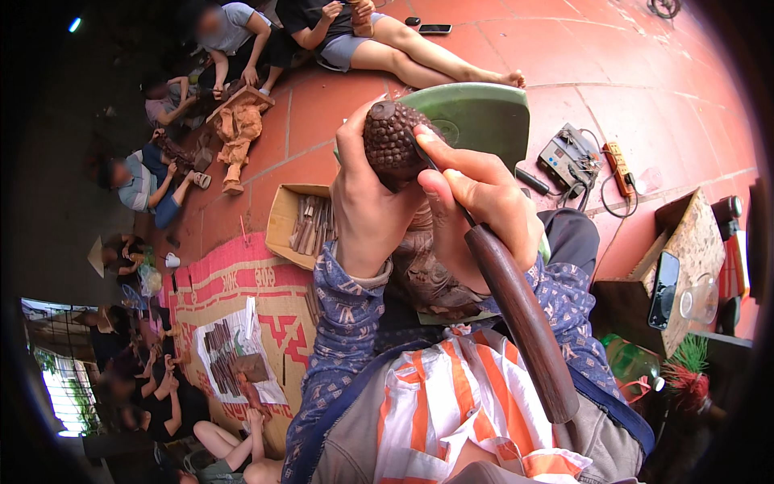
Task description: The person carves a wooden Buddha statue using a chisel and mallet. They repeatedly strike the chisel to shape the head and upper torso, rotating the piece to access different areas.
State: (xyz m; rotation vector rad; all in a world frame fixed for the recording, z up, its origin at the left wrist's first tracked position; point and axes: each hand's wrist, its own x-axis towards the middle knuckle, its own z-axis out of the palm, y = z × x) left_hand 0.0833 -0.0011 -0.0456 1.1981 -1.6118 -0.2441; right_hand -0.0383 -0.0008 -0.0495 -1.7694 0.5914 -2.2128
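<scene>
A dark brown wooden statue (419, 258) stands upright between my forearms, its rounded head (391, 137) covered in small carved knobs. My left hand (367, 214) is wrapped round the left side of that head and steadies it. With my right hand (492, 206) I grip a carving tool (524, 323) near the front of its long dark wooden handle, fingers and thumb pinching the thin shaft. The shaft reaches up to the right side of the knobbed head; its very tip is hidden by my fingers. The handle's butt slants down over my striped orange and white cloth (459, 387).
Behind the statue is a green plastic surface (492, 117). Left sits a cardboard box (278, 214) of carving tools, beside a patterned mat (234, 282). To the right are a corded control box (568, 157), a power strip (619, 169) and a wooden box (685, 242). Several people sit around.
</scene>
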